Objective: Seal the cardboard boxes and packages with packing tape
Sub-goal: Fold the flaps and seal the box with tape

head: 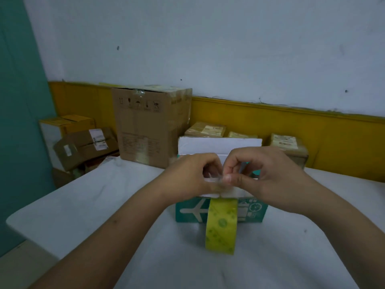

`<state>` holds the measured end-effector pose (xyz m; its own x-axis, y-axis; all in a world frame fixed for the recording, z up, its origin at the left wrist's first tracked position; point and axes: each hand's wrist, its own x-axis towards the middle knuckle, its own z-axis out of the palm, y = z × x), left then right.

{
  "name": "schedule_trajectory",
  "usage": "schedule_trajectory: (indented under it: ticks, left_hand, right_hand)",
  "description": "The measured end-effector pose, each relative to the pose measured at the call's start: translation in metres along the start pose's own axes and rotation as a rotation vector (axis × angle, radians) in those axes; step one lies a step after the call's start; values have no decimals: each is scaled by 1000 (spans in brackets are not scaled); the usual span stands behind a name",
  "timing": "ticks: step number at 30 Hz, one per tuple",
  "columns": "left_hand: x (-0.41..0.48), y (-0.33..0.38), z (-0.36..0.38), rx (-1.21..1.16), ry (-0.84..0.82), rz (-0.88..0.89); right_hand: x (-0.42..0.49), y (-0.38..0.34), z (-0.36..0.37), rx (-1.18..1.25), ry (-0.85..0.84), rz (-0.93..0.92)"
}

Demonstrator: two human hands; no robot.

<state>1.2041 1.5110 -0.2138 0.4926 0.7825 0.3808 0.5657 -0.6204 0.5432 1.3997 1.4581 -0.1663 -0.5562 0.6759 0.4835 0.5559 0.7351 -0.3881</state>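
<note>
The left hand (191, 176) and right hand (264, 176) meet at the teal box's (187, 211) front flap. Their curled fingers (229, 178) pinch the tape strip (216, 179) between them. The tape roll (221, 226) sits directly below, against the box's front face, on the table (104, 205).

Before you: tape roll (221, 226), glossy see-through yellowish plastic film; small box (260, 213), smooth printed card with matt white flaps; table (93, 205), smooth white matt covering; big box (143, 130) behind, dull brown cardboard crossed by shiny clear tape (139, 92).
</note>
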Motion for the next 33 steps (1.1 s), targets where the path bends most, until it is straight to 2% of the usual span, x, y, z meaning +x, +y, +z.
schedule_trajectory:
  ticks: [4, 7, 10, 16, 21, 23, 27, 33]
  left_hand:
    - [3, -4, 1, 225, -15, -21]
    - [5, -5, 4, 250, 41, -19]
    - [2, -8, 10, 265, 121, 9]
    - [-5, -8, 9, 285, 111, 141]
    - [-7, -9, 14, 287, 252, 127]
    - [-6, -10, 16, 303, 286, 151]
    - [-5, -11, 16, 280, 281, 149]
    - [-7, -10, 17, 281, 290, 122]
  right_hand:
    - [-9, -3, -2, 15, -85, -59]
    - [-12, -7, -7, 35, -66, -79]
    - [-6, -7, -7, 7, -1, 11]
    - [21, 14, 10, 12, 114, 216]
    - [31, 27, 22, 6, 181, 325]
    - [36, 31, 24, -67, 204, 321]
    - [48, 36, 26, -225, 91, 326]
    - [57, 47, 30, -40, -155, 453]
